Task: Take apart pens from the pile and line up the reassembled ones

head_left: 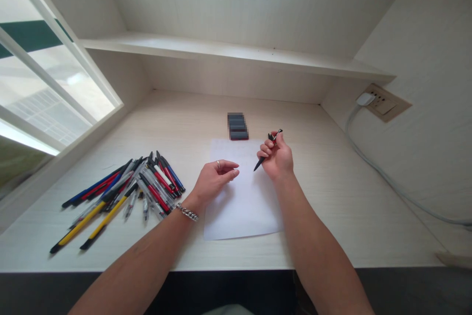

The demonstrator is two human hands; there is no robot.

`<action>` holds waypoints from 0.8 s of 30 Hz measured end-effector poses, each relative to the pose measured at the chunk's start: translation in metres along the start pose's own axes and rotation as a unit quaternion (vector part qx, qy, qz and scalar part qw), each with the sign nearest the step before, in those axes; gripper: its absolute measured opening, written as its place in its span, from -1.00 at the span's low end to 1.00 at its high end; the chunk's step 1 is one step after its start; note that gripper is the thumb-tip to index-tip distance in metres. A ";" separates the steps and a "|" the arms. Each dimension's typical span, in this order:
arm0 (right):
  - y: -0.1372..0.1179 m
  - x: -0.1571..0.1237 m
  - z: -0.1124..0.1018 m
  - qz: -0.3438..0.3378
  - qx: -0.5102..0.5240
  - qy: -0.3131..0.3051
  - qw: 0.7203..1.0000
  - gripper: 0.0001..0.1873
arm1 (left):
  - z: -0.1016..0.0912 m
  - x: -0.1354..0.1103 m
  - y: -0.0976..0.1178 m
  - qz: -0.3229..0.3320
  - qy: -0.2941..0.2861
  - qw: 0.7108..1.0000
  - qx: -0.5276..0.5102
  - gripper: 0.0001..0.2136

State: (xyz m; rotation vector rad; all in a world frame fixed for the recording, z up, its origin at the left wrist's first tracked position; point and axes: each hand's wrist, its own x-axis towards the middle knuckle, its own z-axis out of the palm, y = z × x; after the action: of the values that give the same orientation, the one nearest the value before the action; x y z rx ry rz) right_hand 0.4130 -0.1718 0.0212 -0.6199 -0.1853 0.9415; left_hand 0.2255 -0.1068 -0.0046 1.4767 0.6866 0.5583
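My right hand is closed around a black pen, tip pointing down-left above a white sheet of paper. My left hand rests on the sheet's left edge with its fingers curled loosely together and nothing visible in them; it wears a ring and a chain bracelet. A pile of several pens in black, red, blue, yellow and clear lies on the desk to the left of my left hand.
A small dark blurred object lies beyond the paper. A shelf runs across the back. On the right wall sits a power socket with a grey cable trailing along the desk. A window frame is at left.
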 end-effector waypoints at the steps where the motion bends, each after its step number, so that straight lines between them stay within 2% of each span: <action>1: -0.002 0.000 0.000 0.007 -0.002 0.000 1.000 -0.69 | 0.000 0.000 -0.001 0.006 -0.004 1.000 0.009 -0.70; 3: -0.004 -0.002 0.001 0.014 -0.005 0.000 1.000 -0.55 | 0.000 0.001 -0.002 0.017 -0.010 1.000 0.025 -0.70; 5: -0.006 -0.003 0.002 0.010 -0.006 0.003 1.000 -0.52 | -0.001 0.001 -0.003 0.024 -0.013 0.999 0.035 -0.69; 10: -0.009 -0.005 0.003 0.003 -0.017 0.017 1.000 -0.57 | -0.002 0.000 -0.004 0.030 -0.019 0.998 0.047 -0.69; 18: -0.008 -0.005 0.003 0.006 -0.012 0.006 1.000 -0.51 | -0.002 -0.001 -0.002 0.043 -0.021 0.994 0.095 -0.70; 24: -0.009 -0.004 0.001 0.003 -0.003 -0.002 1.000 -0.58 | 0.000 -0.004 0.001 0.066 -0.016 0.986 0.152 -0.76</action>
State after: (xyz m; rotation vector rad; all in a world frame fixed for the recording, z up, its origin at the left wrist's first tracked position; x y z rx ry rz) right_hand 0.4163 -0.1787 0.0280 -0.6235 -0.1895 0.9482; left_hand 0.2228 -0.1090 -0.0035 1.8233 0.6730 0.5472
